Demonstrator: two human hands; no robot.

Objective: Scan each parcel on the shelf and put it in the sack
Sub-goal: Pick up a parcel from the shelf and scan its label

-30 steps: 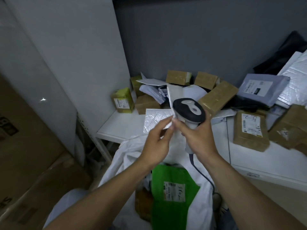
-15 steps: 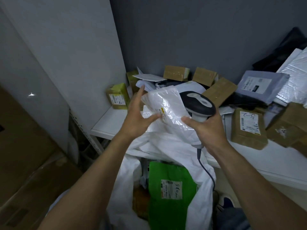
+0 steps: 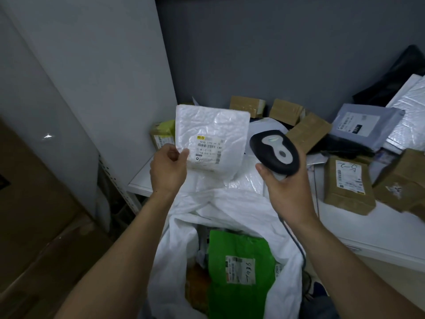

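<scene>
The left hand [image 3: 169,168] pinches a white parcel [image 3: 211,141] at 12 o'clock over the open sack [image 3: 230,208], label facing up, while the right hand [image 3: 285,192] grips the scanner [image 3: 274,151] at 1 o'clock, and with a green parcel [image 3: 239,268] bagged at 6 o'clock and many boxes [image 3: 347,183] on the shelf [image 3: 379,229] at 3 o'clock, most work seems left.

You've got a white parcel [image 3: 207,122] with a yellow-cornered label [image 3: 208,148], black scanner [image 3: 274,153] with grey centre, white sack [image 3: 230,208], green parcel [image 3: 236,245] inside, brown boxes [image 3: 345,200], grey wall [image 3: 253,54].
</scene>
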